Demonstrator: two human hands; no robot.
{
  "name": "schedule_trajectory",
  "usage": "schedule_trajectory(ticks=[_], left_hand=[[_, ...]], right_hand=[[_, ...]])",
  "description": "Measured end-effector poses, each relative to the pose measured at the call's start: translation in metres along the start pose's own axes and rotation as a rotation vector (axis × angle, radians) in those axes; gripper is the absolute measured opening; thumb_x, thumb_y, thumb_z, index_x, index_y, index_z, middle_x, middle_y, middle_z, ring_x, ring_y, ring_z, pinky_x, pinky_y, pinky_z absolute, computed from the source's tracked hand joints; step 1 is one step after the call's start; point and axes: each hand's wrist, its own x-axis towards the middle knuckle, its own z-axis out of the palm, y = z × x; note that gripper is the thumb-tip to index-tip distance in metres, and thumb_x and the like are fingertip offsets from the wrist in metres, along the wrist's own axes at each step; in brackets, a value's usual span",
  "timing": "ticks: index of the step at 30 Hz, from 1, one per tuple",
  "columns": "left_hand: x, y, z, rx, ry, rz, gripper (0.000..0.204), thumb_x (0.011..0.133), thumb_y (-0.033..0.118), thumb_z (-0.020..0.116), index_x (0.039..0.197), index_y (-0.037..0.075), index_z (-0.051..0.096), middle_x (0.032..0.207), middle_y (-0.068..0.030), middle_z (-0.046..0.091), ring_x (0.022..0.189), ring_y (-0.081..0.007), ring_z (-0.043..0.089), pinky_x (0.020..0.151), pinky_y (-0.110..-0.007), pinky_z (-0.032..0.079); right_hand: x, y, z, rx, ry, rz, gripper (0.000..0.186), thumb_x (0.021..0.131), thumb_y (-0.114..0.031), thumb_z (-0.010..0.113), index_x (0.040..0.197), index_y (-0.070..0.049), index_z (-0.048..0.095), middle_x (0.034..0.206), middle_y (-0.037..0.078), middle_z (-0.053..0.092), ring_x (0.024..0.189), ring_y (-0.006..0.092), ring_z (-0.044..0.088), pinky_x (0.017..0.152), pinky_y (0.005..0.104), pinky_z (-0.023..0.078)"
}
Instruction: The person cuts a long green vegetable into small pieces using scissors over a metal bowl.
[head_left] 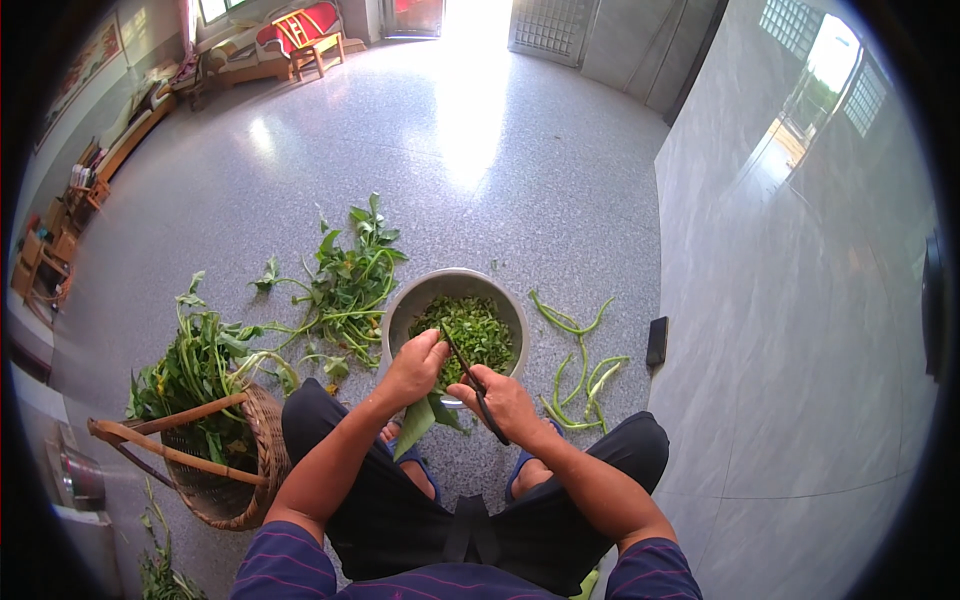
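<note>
Over the near rim of a round metal basin (397,305), my left hand (415,368) is closed around a bunch of leafy greens (418,424), whose broad leaves hang down below the fist. My right hand (500,403) grips the dark handle of a knife (458,352). Its narrow blade slants up and left, with the tip close to my left fingers. Finely chopped greens (478,330) lie in the basin beneath both hands. The cut end of the bunch is too small to make out.
Left of the basin lies a pile of leafy stalks (350,285). A wicker basket (265,450) of greens stands by my left knee. Several bare stems (585,375) lie to the right, near a black phone-like object (657,341) against the wall. A wooden chair (312,45) stands far off.
</note>
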Motion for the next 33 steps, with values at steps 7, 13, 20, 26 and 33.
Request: schedule_trajectory(ticks=[7, 13, 20, 26, 33], left_hand=[[0.003, 0.004, 0.002, -0.339, -0.001, -0.094, 0.021, 0.099, 0.018, 0.046, 0.082, 0.007, 0.05, 0.07, 0.0033, 0.047, 0.06, -0.0063, 0.042, 0.052, -0.023, 0.034], [0.004, -0.004, -0.001, -0.262, -0.046, -0.132, 0.019, 0.099, 0.017, 0.044, 0.085, 0.007, 0.05, 0.071, 0.0034, 0.045, 0.064, -0.0068, 0.043, 0.057, -0.023, 0.037], [0.002, -0.002, 0.001, -0.326, -0.048, -0.177, 0.017, 0.096, 0.016, 0.046, 0.084, 0.005, 0.051, 0.076, -0.0003, 0.051, 0.07, -0.0087, 0.046, 0.06, -0.027, 0.039], [0.003, -0.005, 0.001, -0.184, -0.056, -0.088, 0.016, 0.096, 0.014, 0.046, 0.09, 0.001, 0.054, 0.079, -0.0055, 0.056, 0.073, -0.0133, 0.051, 0.066, -0.031, 0.043], [0.003, -0.009, 0.002, -0.07, -0.024, 0.008, 0.017, 0.096, 0.013, 0.046, 0.094, -0.001, 0.055, 0.084, -0.0105, 0.06, 0.078, -0.0184, 0.057, 0.071, -0.034, 0.046]], right_hand=[[0.004, -0.001, 0.001, 0.091, 0.009, 0.041, 0.049, 0.087, -0.053, 0.06, 0.095, -0.005, 0.064, 0.078, 0.015, 0.065, 0.077, 0.032, 0.065, 0.068, 0.0401, 0.048], [0.003, 0.0, -0.002, 0.097, 0.02, 0.047, 0.048, 0.088, -0.053, 0.058, 0.097, -0.006, 0.061, 0.079, 0.016, 0.066, 0.08, 0.0338, 0.065, 0.07, 0.0413, 0.049], [-0.001, -0.005, -0.004, -0.063, -0.033, 0.042, 0.05, 0.09, -0.055, 0.053, 0.109, -0.009, 0.054, 0.089, 0.019, 0.066, 0.088, 0.0396, 0.064, 0.075, 0.0469, 0.048], [-0.002, -0.006, -0.003, -0.006, -0.035, 0.037, 0.048, 0.09, -0.054, 0.054, 0.106, -0.009, 0.054, 0.09, 0.019, 0.066, 0.088, 0.0397, 0.064, 0.075, 0.0467, 0.048], [0.001, 0.001, 0.001, 0.027, -0.021, 0.024, 0.049, 0.089, -0.055, 0.055, 0.1, -0.008, 0.057, 0.081, 0.02, 0.065, 0.084, 0.0397, 0.064, 0.07, 0.047, 0.048]])
